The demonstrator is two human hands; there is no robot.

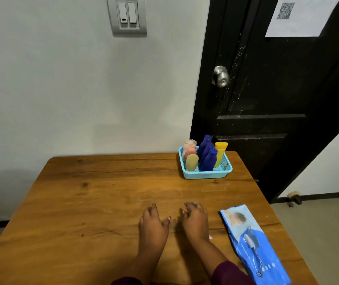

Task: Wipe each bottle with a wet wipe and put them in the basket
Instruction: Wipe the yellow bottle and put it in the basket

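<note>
A light blue basket [205, 175] stands at the table's far right corner. Inside it stand three dark blue bottles [208, 159], a yellow tube [220, 152], a tan bottle [191, 162], a pink bottle [189, 151] and a clear jar [189, 144]. My left hand [153, 223] and my right hand [195, 220] rest side by side on the wooden table [82, 202] near its front, palms down, fingers loosely bent. A small pale pink bit shows under my right wrist; what it is cannot be told. The blue wet wipe pack [253, 243] lies flat just right of my right hand.
A white wall with a light switch [127, 15] runs behind the table. A black door [277, 89] with a metal knob [221, 76] and a taped paper sheet stands behind the basket. A doorstop [293, 198] sits on the floor at right.
</note>
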